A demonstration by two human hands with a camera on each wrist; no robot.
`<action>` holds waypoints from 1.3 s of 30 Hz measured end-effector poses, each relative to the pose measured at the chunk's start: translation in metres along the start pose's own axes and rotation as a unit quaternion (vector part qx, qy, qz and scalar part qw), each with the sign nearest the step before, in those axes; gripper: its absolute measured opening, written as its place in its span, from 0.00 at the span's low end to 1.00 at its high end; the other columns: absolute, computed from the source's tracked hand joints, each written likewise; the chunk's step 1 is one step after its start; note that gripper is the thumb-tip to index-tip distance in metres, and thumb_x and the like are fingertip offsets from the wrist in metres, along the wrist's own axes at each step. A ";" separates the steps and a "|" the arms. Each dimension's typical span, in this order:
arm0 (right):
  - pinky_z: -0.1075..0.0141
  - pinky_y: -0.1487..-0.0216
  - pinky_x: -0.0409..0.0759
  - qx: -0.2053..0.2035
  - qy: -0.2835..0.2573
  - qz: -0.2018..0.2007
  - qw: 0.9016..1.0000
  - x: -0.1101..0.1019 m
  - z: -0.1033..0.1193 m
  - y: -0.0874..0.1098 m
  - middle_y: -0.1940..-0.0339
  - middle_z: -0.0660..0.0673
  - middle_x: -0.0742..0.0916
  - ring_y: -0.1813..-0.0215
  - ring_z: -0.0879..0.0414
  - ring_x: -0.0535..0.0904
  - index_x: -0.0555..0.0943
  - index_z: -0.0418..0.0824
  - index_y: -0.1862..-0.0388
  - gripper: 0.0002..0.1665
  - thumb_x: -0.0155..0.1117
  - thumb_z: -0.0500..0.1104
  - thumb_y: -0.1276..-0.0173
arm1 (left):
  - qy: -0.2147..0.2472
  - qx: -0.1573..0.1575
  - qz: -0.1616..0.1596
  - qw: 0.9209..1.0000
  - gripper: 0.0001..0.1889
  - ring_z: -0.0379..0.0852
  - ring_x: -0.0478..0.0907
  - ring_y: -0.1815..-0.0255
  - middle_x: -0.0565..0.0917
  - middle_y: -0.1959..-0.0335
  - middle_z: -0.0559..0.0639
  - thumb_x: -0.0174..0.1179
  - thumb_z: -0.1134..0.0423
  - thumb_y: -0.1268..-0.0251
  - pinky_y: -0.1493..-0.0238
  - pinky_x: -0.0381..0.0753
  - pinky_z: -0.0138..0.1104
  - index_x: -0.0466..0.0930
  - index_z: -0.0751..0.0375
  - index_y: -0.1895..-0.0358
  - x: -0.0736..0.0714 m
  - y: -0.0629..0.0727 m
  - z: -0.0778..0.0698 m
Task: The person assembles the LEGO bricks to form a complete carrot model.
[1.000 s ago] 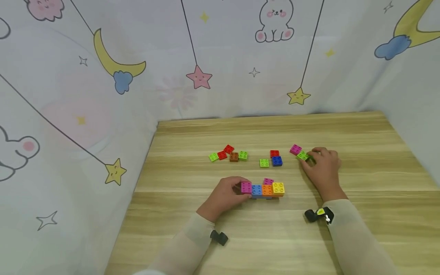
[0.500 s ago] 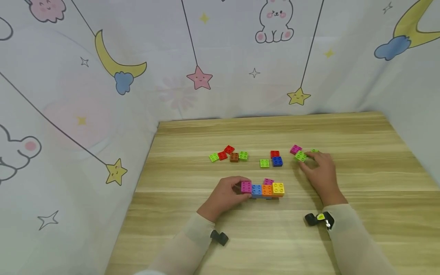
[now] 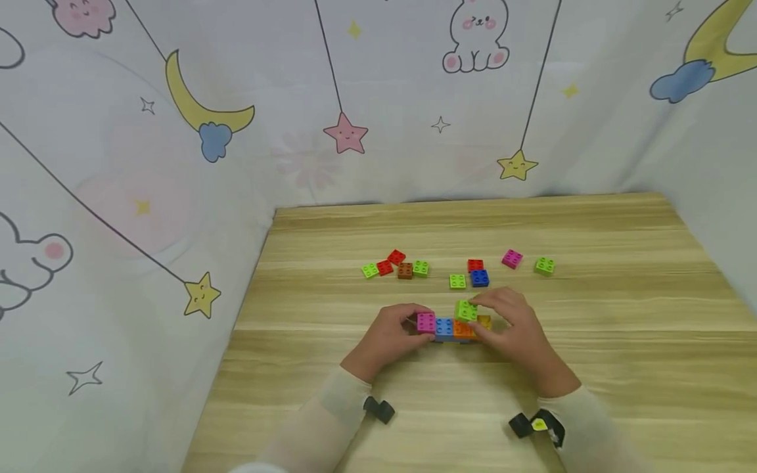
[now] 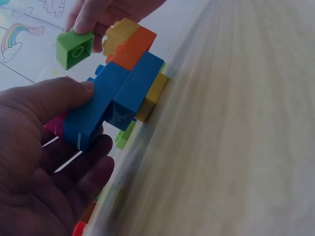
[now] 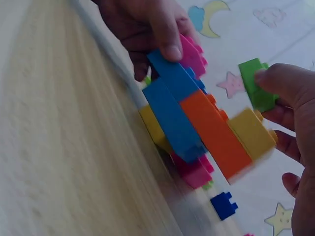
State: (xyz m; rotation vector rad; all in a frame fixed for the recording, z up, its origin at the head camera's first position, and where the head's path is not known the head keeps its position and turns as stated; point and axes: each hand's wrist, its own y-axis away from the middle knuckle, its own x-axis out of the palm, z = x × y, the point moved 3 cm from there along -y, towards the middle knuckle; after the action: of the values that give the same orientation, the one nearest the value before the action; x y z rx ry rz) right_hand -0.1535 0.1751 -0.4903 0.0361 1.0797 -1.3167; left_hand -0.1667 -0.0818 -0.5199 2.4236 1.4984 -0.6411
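Your left hand point(image 3: 384, 338): grip clamped on the multicoloured block assembly point(image 3: 444, 328) | your right hand point(image 3: 524, 338): grip clamped on a green block point(image 3: 466, 311), just apart from the assembly

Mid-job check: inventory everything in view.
Brick assembly: one, magenta, blue, orange, yellow, mid-table
Held brick: one, lime, above assembly
Green bricks: four, lime, beyond assembly
Red bricks: three, red, beyond assembly
Brown brick: one, brown, left of centre
Blue brick: one, dark blue, beyond assembly
Magenta brick: one, magenta, right of centre
Table: one, wood-grained, beneath
Backdrop: count unclear, white with prints, around table
Wrist devices: two, black, on wrists
Sleeves: two, pale, on forearms
Left hand: one, gripping assembly
Right hand: one, pinching held brick
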 end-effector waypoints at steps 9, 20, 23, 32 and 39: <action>0.49 0.45 0.63 -0.034 0.019 0.056 0.998 0.019 0.020 -0.003 0.54 0.54 0.90 0.47 0.52 0.80 0.90 0.49 0.51 0.21 0.84 0.48 0.44 | -0.003 0.024 -0.004 1.000 0.18 0.35 0.83 0.58 0.87 0.57 0.40 0.77 0.63 0.40 0.55 0.85 0.31 0.86 0.54 0.46 0.001 -0.001 0.000; 0.48 0.45 0.63 -0.056 0.037 0.059 0.996 0.022 0.025 -0.004 0.53 0.56 0.91 0.46 0.52 0.82 0.91 0.50 0.51 0.19 0.83 0.48 0.43 | -0.002 0.026 0.001 1.000 0.17 0.35 0.82 0.58 0.87 0.56 0.39 0.77 0.63 0.40 0.54 0.84 0.31 0.87 0.53 0.48 0.001 -0.001 -0.004; 0.47 0.44 0.63 -0.064 0.047 0.062 0.995 0.023 0.026 -0.005 0.53 0.56 0.91 0.46 0.52 0.82 0.91 0.49 0.51 0.19 0.83 0.47 0.43 | -0.006 0.023 0.002 1.000 0.17 0.35 0.82 0.57 0.87 0.56 0.40 0.77 0.63 0.40 0.53 0.84 0.30 0.87 0.53 0.47 0.001 0.000 -0.004; 0.45 0.45 0.65 -0.093 0.070 0.067 0.991 0.023 0.031 -0.008 0.55 0.54 0.90 0.48 0.52 0.82 0.92 0.48 0.53 0.19 0.84 0.46 0.45 | -0.019 0.021 -0.002 1.000 0.17 0.35 0.82 0.56 0.87 0.54 0.39 0.77 0.61 0.40 0.52 0.83 0.30 0.88 0.52 0.47 0.001 -0.001 -0.003; 0.44 0.43 0.65 -0.084 0.066 0.070 0.992 0.024 0.029 -0.009 0.55 0.55 0.90 0.47 0.52 0.82 0.92 0.49 0.54 0.19 0.85 0.46 0.46 | -0.019 0.023 -0.005 1.000 0.17 0.35 0.82 0.55 0.87 0.54 0.38 0.77 0.61 0.40 0.50 0.83 0.31 0.88 0.52 0.47 0.002 -0.001 -0.003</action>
State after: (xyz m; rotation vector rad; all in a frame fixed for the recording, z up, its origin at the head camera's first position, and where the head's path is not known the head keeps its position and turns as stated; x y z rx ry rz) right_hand -0.1461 0.1373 -0.4857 0.0726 1.2748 -1.1062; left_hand -0.1663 -0.0789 -0.5182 2.4258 1.4986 -0.7276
